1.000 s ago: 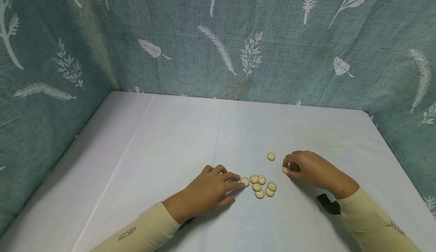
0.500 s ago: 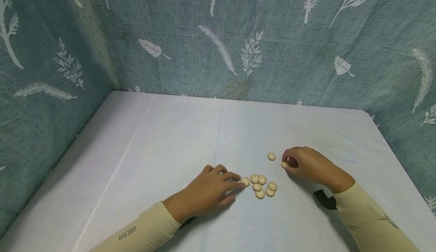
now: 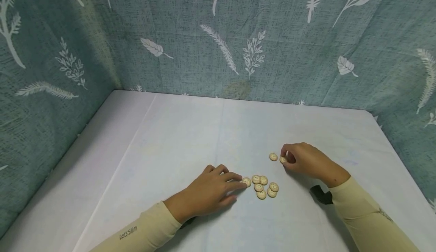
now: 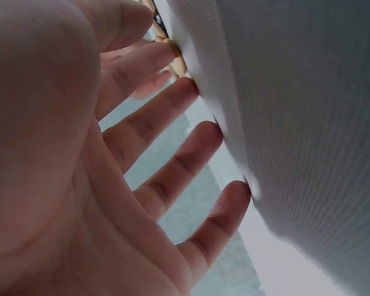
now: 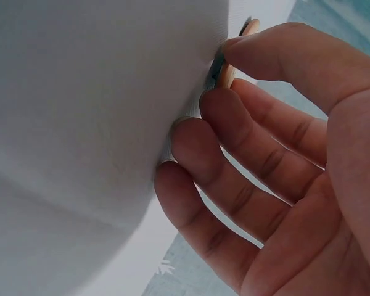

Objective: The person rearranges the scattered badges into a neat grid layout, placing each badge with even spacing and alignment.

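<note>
My right hand (image 3: 306, 161) pinches a round wooden button (image 3: 283, 160) between thumb and curled fingers, low over the white cloth. In the right wrist view, the edge of that button (image 5: 226, 75) shows beside the thumb tip. Just left of it lies a second button (image 3: 273, 156), a small gap away. With fingers spread and relaxed, my left hand (image 3: 211, 191) rests on the cloth, and a fingertip touches another button (image 3: 247, 181). Between the hands, several buttons (image 3: 258, 187) lie in a loose cluster, and a pair of overlapping buttons (image 3: 274, 186) sits beside them.
A white cloth (image 3: 170, 131) covers the table. Teal fabric printed with white leaves (image 3: 190, 63) hangs behind it and along the sides. Dark wrist straps show under both arms.
My right hand has moved away from me and slightly left, bringing its button near the lone far button. My left hand has kept its place.
</note>
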The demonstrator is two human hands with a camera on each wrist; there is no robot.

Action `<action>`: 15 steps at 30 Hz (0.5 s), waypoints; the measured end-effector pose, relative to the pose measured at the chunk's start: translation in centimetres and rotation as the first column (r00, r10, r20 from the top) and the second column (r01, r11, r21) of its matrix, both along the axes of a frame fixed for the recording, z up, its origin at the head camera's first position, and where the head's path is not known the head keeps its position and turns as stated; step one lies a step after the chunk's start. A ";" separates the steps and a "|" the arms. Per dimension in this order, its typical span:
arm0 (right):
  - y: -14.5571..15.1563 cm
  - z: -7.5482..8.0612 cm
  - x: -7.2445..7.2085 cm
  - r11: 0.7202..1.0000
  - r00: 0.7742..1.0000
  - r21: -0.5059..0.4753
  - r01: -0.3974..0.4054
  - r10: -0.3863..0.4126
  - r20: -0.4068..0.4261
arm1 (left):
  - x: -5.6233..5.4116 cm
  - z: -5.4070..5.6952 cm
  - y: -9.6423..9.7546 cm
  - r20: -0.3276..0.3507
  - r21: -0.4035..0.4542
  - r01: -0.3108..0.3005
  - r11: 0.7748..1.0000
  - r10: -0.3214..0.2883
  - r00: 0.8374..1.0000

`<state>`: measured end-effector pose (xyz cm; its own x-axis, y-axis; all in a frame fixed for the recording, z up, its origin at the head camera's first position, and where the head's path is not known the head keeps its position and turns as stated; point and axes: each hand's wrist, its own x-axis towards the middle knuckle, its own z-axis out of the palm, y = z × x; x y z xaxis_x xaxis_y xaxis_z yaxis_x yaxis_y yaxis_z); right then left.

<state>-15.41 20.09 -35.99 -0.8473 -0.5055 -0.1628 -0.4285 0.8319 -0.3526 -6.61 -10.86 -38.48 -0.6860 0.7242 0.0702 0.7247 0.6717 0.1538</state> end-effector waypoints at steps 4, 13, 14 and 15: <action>-0.1 -0.2 -0.5 1.000 1.000 -0.005 -0.002 0.002 0.011 | 0.0 0.0 0.1 0.004 0.000 0.001 1.000 -0.001 1.000; -0.2 -0.3 -0.9 1.000 0.999 -0.021 0.000 0.000 0.038 | 0.1 0.1 0.0 0.002 0.003 -0.005 1.000 0.005 1.000; -0.3 -0.3 -1.0 1.000 0.999 -0.024 0.002 -0.001 0.040 | 0.1 0.1 0.0 0.003 0.007 -0.005 1.000 0.005 1.000; -0.2 -0.3 -1.0 1.000 0.999 -0.025 0.004 -0.003 0.039 | 0.0 0.1 0.0 -0.004 0.007 -0.005 1.000 0.005 1.000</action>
<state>-16.41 19.85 -36.26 -0.8423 -0.5070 -0.1827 -0.4114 0.8239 -0.3897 -6.57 -10.87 -38.35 -0.6892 0.7204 0.0777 0.7221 0.6740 0.1557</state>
